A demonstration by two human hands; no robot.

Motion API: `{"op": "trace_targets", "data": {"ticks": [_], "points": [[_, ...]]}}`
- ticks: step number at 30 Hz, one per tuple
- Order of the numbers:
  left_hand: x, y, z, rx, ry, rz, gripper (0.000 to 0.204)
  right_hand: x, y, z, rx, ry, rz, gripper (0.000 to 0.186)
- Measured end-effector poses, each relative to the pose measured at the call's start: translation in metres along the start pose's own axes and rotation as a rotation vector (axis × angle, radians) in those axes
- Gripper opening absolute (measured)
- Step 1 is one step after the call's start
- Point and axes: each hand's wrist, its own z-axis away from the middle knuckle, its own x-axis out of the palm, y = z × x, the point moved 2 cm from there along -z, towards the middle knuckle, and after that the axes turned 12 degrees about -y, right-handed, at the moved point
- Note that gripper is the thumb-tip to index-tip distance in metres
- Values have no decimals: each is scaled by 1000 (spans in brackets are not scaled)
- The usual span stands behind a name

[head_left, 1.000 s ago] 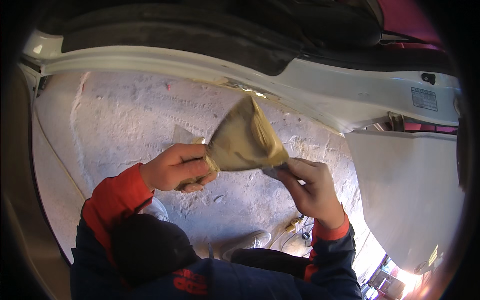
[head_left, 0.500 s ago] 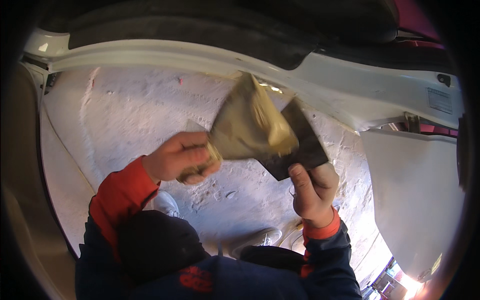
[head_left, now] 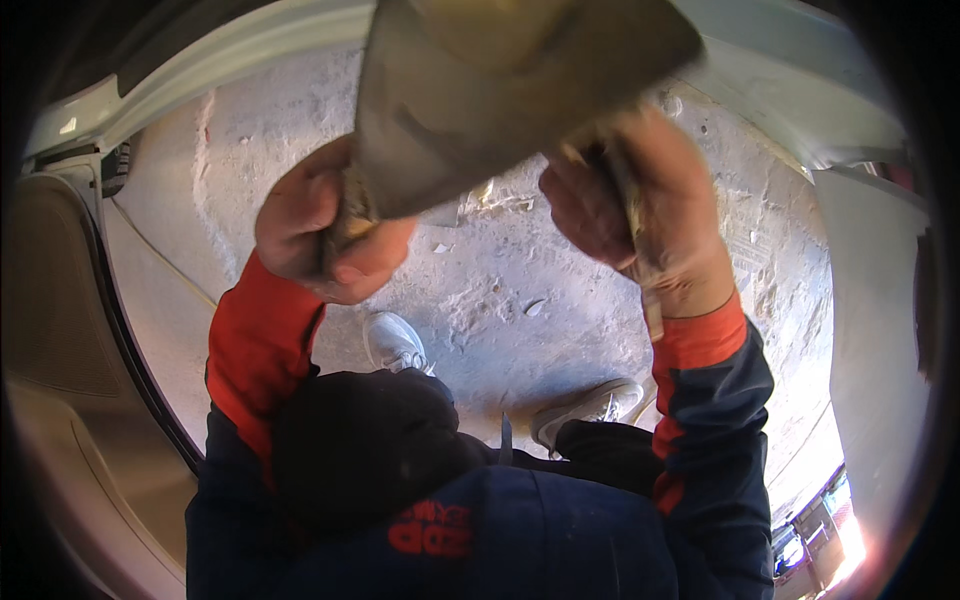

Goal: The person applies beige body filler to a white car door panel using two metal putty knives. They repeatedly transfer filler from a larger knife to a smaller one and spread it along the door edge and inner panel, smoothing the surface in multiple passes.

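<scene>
A wide, trapezoid blade (head_left: 510, 90), blurred and smeared with tan paste, fills the top centre. My left hand (head_left: 320, 230) is closed round its narrow, paste-crusted end, left of centre. My right hand (head_left: 640, 200) is curled on a thin flat plate (head_left: 636, 240) streaked with tan, seen nearly edge-on, just below the blade's right part. Whether that plate touches the blade is unclear. The blade hides some fingertips and part of the floor beyond.
An open door with a tan inner panel (head_left: 90, 400) is at my left, a pale vehicle panel (head_left: 865, 300) at my right, and a pale sill (head_left: 230, 50) ahead. My shoes (head_left: 390, 340) stand on rough concrete (head_left: 200, 260). Cluttered objects (head_left: 800, 530) show at lower right.
Both hands have moved up, raising the blade nearer the camera. The dark plate in my right hand, flat to view half a second ago, is turned nearly edge-on. My view has shifted.
</scene>
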Motion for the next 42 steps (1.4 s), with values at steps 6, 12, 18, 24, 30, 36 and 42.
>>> {"op": "trace_targets", "data": {"ticks": [6, 12, 18, 24, 30, 36, 42], "points": [[-1, 9, 21, 1, 226, -54, 52, -48, 42, 15, -87, 432, -3, 31], [-4, -7, 61, -192, 573, -367, 46, -147, 138, 30, -97, 718, 480, 26], [-48, -62, 125, -514, 966, -527, 23, -217, 239, 10, -39, 817, 593, 31], [-101, -106, 167, -769, 929, -524, 22, -232, 262, -7, 87, 775, 720, 34], [-129, -116, 175, -813, 882, -502, 23, -237, 254, -14, 69, 738, 925, 32], [-146, -115, 173, -802, 905, -310, 21, -240, 254, -20, 112, 695, 943, 33], [-157, -113, 170, -861, 913, -240, 21, -239, 251, -20, 156, 681, 957, 32]]}}
